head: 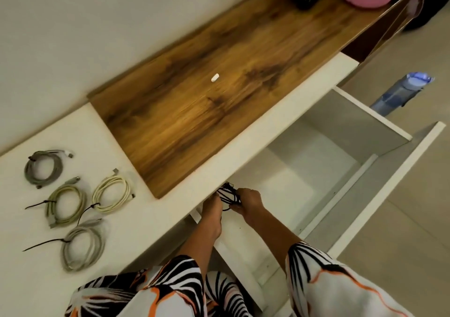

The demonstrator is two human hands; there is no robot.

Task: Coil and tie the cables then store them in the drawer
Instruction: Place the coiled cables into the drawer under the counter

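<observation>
White counter (136, 219) holds four coiled cables (110, 190); both hands (248, 204) grip black ties (229, 195) over the open drawer (379, 121).

Cables (73, 202): four coils on the counter (151, 219), at 9 o'clock.
Board (219, 85): on counter, 12 o'clock.
Drawer (379, 170): open, 3 o'clock.
Hands: left hand (212, 211), right hand (248, 204) over drawer, seemingly holding a bundle (229, 196).

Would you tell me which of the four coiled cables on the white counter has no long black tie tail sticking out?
The dark grey coil farthest back on the left; the other three each trail a black tie tail leftward.
</observation>
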